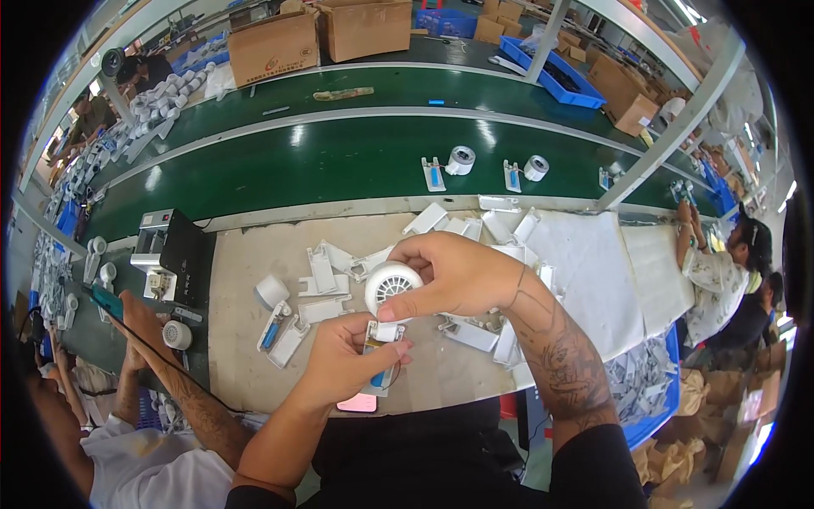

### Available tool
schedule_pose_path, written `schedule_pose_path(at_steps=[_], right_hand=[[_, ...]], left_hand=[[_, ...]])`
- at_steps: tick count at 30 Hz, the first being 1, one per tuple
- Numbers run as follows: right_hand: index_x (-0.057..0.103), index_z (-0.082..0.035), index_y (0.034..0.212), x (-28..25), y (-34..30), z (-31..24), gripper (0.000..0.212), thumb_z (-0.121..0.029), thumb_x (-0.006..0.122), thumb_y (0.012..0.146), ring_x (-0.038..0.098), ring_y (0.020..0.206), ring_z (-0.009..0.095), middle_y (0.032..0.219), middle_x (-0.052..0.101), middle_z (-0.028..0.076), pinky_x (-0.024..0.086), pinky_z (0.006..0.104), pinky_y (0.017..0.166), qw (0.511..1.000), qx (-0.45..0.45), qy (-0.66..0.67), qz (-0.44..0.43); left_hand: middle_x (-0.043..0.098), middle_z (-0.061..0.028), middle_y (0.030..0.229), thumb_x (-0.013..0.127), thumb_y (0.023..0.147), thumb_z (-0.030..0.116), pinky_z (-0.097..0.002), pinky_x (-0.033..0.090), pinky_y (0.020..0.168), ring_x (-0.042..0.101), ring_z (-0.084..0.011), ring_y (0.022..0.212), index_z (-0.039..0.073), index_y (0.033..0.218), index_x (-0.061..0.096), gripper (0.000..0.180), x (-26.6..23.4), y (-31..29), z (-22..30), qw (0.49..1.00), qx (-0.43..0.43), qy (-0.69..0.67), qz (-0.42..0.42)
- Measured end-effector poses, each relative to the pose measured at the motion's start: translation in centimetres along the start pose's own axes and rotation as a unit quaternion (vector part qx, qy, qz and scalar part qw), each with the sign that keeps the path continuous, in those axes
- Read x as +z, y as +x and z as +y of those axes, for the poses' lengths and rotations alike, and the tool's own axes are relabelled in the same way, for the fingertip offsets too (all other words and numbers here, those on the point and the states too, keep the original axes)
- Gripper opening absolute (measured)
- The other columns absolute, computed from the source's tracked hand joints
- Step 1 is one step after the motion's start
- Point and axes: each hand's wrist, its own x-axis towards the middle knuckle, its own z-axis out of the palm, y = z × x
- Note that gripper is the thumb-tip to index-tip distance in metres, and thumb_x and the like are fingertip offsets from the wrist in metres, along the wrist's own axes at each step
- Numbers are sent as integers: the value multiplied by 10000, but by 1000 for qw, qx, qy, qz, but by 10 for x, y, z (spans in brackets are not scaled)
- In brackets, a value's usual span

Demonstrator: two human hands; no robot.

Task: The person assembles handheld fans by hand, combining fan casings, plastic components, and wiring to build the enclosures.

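Note:
A white round fan head with a slotted grille is gripped between the thumb and fingers of my right hand. Just below it, my left hand pinches a white handle shell that has a blue cell and thin wires in it. Head and handle meet at the fan's lower edge; my fingers hide whether they are joined. Left of my hands lie another handle shell with a blue battery and a white round housing. Several empty white shells lie loosely beyond my hands.
A green conveyor runs across, carrying fan assemblies. A black machine stands left, near a co-worker's hand holding a teal tool. At right are a blue bin of parts and a seated person. A phone lies at the table edge.

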Motion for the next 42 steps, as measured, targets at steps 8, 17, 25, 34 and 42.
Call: schedule_pose_path(at_steps=[8,17,25,34,42], right_hand=[[685,-39,1050,22,7,28,354,-325,769,858,655,677,198,825,703,86,511,320,609,943,-80,-131,294],[676,-87,1029,58,12,143,310,-243,789,786,656,802,312,817,700,91,495,440,760,849,-41,-356,388],[685,-49,1080,63,-28,78,286,-143,782,827,617,736,160,799,672,52,499,301,730,934,-33,-79,347],[671,-37,1051,96,-24,50,236,-49,768,836,554,763,68,795,640,-3,453,236,734,940,-108,69,317],[597,-43,1105,102,-21,52,448,-172,855,762,578,763,120,830,649,32,468,271,743,898,-139,4,417]], left_hand=[[718,-162,1040,623,992,182,-351,578,835,712,-220,916,-37,1140,645,265,-33,7,-22,988,53,-141,24],[713,-80,1130,694,945,143,-264,535,781,661,-111,910,4,1229,659,318,-58,2,-11,990,60,-40,123],[701,-113,1129,637,979,158,-245,486,625,585,-100,690,-47,1207,629,308,-49,9,-19,973,82,-159,143],[677,-95,1127,575,1009,240,-267,469,664,606,-109,844,-63,1258,588,392,-8,15,-17,961,142,-214,104],[660,-140,1209,746,874,29,-239,485,691,628,-123,937,-32,1286,568,454,-17,3,-22,973,153,-104,136]])
